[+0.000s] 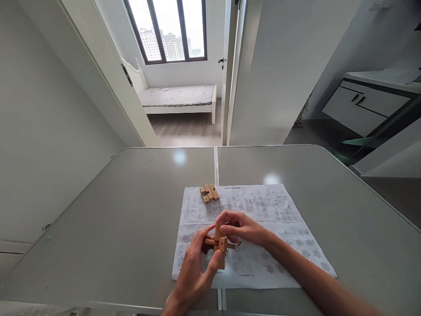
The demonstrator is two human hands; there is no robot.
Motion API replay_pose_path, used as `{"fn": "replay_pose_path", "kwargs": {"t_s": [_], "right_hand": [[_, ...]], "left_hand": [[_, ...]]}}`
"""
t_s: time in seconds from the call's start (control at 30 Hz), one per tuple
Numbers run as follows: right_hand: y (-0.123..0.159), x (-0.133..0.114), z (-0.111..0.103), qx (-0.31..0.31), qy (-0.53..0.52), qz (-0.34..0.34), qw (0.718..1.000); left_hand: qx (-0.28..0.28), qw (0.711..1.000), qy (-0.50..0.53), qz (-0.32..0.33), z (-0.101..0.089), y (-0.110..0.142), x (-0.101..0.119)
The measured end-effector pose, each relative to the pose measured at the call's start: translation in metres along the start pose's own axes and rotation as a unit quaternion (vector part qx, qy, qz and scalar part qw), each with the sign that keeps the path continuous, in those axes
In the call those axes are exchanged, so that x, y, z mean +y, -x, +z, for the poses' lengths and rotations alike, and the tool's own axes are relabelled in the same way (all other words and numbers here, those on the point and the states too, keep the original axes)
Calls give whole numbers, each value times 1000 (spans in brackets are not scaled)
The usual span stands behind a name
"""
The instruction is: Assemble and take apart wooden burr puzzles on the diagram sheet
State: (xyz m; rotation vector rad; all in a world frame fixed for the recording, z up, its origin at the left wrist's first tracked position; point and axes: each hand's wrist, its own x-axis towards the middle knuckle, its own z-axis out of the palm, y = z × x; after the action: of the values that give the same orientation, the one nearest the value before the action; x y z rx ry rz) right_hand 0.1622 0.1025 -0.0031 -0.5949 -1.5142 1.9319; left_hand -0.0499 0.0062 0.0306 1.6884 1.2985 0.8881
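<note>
Both hands are on a wooden interlocking puzzle [222, 246] held above a printed sheet [263, 263]. Its light-brown pieces cross one another, and a dark mark shows on the piece facing me. My left hand [199, 259] grips it from the left and below, thumb in front. From the upper right, my right hand [241, 226] pinches the upright top piece between thumb and fingers. Some of the puzzle's far side is hidden by my fingers. Several more wooden pieces [209, 193] lie grouped flat near the sheet's top left corner.
The sheet carries rows of small diagrams and lies on a grey table [141, 219] with a seam down its middle. Past the table's far edge is a doorway with a bed [179, 96] and a window [167, 30]. A white cabinet [365, 105] stands at right.
</note>
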Motion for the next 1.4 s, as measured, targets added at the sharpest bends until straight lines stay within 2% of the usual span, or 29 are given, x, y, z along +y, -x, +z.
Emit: {"fn": "replay_pose_path", "kwargs": {"t_s": [0.17,0.43,0.57,0.7,0.9,1.07,1.23,1.4], "right_hand": [[0,1,0,12,-6,19,1000],[-2,4,3,42,8,7,999],[-2,1,5,52,11,26,998],[-3,-2,7,54,11,32,998],[-6,-6,14,78,99,25,992],[-7,-6,15,75,88,43,992],[-8,-4,15,83,88,31,992],[-7,-3,15,77,35,57,995]], "left_hand": [[-36,999,-36,4,3,-1,-1],[-32,999,-6,-28,1,-3,0],[-34,998,16,-40,2,-4,-2],[-16,999,16,-23,1,-4,-4],[-21,999,-12,-29,1,-5,-7],[-12,999,0,-30,3,-4,-5],[18,998,25,-52,7,-4,-4],[39,998,4,-52,11,-3,-9]]}}
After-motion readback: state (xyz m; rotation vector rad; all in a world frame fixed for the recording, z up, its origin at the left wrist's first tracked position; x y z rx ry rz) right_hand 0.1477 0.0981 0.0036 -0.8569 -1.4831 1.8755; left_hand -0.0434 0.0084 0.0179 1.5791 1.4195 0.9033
